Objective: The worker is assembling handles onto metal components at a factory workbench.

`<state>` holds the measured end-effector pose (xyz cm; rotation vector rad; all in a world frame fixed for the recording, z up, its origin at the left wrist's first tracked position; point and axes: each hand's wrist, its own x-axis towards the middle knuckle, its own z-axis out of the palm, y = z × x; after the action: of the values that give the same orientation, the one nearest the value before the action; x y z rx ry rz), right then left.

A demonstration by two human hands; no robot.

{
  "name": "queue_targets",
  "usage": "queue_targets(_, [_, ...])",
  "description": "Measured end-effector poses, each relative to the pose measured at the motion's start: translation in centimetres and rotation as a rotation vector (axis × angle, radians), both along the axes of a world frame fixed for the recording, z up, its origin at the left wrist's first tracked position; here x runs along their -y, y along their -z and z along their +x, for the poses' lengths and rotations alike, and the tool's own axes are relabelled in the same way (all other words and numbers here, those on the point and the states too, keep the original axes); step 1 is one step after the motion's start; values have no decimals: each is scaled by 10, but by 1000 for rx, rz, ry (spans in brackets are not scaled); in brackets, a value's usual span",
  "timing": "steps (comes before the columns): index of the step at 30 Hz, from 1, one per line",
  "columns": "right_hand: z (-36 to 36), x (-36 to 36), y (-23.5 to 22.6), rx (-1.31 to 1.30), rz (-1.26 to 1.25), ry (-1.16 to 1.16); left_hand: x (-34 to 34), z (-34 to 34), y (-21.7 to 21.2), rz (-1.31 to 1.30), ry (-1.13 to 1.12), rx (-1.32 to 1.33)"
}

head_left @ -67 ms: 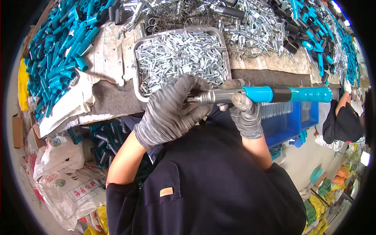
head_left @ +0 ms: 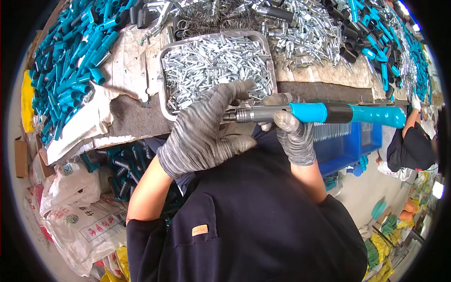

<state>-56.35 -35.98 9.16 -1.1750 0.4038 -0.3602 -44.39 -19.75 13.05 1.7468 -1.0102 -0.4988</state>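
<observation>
Grey striped knit gloves cover both hands. The right hand [head_left: 298, 141] wraps the forward part of a tubular tool [head_left: 338, 113], pinching it between the thumb on the near side and the fingers, partly hidden, on the far side. The left hand [head_left: 199, 129] is spread, its thumb and fingers well apart; the tool's slim metal tip lies in the gap between them, though I cannot tell whether it touches the glove. The tool lies nearly level across the view, its dark grey barrel toward the left hand, its turquoise and black grip running out to the right beyond the right hand.

Just past the hands, a metal tray [head_left: 162, 87] full of small silvery pins [head_left: 211, 66] sits on the bench [head_left: 129, 115]. Behind it are wire springs [head_left: 188, 29], with silvery metal fittings [head_left: 312, 44] and black sleeves [head_left: 348, 54] to the right. Turquoise tubular parts [head_left: 96, 75] heap up at the left. A blue bin [head_left: 336, 155] shows below the tool. Farther right is a co-worker [head_left: 416, 148] in dark clothing.
</observation>
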Motion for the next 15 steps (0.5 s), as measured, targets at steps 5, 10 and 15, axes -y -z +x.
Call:
queue_targets(5, [-3,4,2,29,-63,-95,-6,5,-7,217,110,-80])
queue_targets(10, [-6,15,-1,3,-327,-213,2,6,-23,331,332,-261])
queue_targets(15, [-1,12,5,239,-869,-333,9,-9,8,436,409,26])
